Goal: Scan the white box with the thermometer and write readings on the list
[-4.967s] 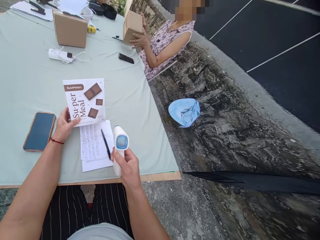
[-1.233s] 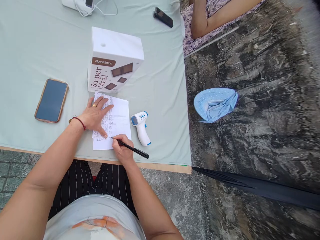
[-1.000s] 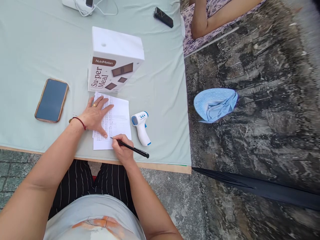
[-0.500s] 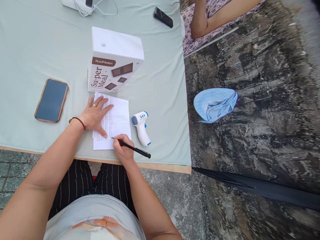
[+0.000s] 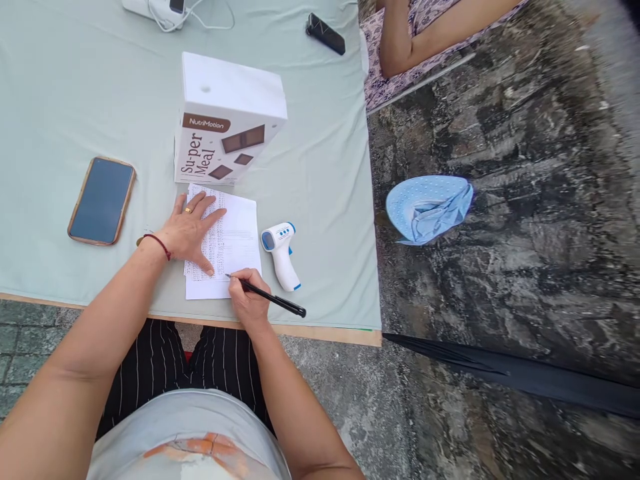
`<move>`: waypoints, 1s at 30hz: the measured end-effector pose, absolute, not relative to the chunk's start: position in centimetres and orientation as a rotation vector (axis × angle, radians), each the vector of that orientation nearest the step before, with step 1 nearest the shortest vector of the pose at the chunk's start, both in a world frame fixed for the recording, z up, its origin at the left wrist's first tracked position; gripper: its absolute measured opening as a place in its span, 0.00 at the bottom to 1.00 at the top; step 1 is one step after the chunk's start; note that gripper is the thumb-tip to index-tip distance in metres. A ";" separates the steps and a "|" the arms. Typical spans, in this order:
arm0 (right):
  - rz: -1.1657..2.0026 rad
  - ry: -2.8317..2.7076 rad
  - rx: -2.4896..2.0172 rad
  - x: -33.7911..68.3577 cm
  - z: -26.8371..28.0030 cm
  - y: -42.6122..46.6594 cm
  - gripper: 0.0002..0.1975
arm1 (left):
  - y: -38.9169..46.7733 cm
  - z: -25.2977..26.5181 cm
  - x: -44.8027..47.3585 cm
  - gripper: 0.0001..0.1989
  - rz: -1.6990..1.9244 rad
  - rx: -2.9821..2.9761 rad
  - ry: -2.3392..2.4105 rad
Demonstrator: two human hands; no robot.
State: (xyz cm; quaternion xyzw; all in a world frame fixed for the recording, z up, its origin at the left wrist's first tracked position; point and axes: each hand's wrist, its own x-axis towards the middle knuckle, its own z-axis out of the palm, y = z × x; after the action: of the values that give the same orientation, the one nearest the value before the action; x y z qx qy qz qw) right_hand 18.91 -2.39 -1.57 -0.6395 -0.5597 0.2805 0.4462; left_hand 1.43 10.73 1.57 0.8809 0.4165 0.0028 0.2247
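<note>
My left hand [image 5: 194, 230] lies flat with fingers spread on several stacked sheets of paper [image 5: 239, 230], which carry dense rows of small handwriting or print. In my right hand [image 5: 249, 298] a black pen [image 5: 277, 301] is gripped, its tip at the paper just right of my left thumb. The right hand rests at the sheets' lower right corner. Close by on the right lies a white and blue infrared thermometer [image 5: 281, 257]. Behind the paper stands a white and brown NutriMotion box [image 5: 230, 120].
A smartphone [image 5: 102, 200] lies to the left on the green-grey tablecloth [image 5: 330, 200]. At the back are a white device with a cable [image 5: 155, 8] and a black object [image 5: 326, 33]. A blue hat [image 5: 429, 208] lies beyond the right edge, below another person's arm [image 5: 400, 47].
The pen and my right hand have shifted slightly to the right along the paper. My left hand stays in place on the sheets.
</note>
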 end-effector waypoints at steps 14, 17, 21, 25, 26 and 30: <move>0.642 -1.412 -1.619 18.9 -2.1 -2.6 0.05 | 10.8 1.1 1.3 0.64 0.093 2.416 1.118; 0.487 -1.383 -1.569 18.9 -2.3 -2.9 0.06 | 10.8 1.3 1.3 0.63 0.088 2.401 1.136; 0.287 -1.612 -1.393 19.7 -2.2 -1.8 0.11 | 11.0 1.6 1.3 0.45 0.218 2.352 1.202; 0.154 -1.830 -1.409 21.3 -2.3 1.3 0.19 | 11.5 1.6 1.0 0.11 0.606 2.100 1.489; 0.127 -1.869 -1.442 21.7 -2.3 2.2 0.20 | 11.6 1.6 0.9 0.06 0.714 2.004 1.569; 0.042 -2.057 -1.563 22.2 -2.4 4.5 0.23 | 12.1 1.1 0.4 0.06 1.090 1.737 1.758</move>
State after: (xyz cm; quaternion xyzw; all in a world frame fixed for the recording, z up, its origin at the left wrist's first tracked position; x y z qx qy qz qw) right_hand 22.20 4.53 -2.39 -0.5816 -0.7654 0.0158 0.2751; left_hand 0.40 12.07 1.11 0.6275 0.6353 0.3938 0.2183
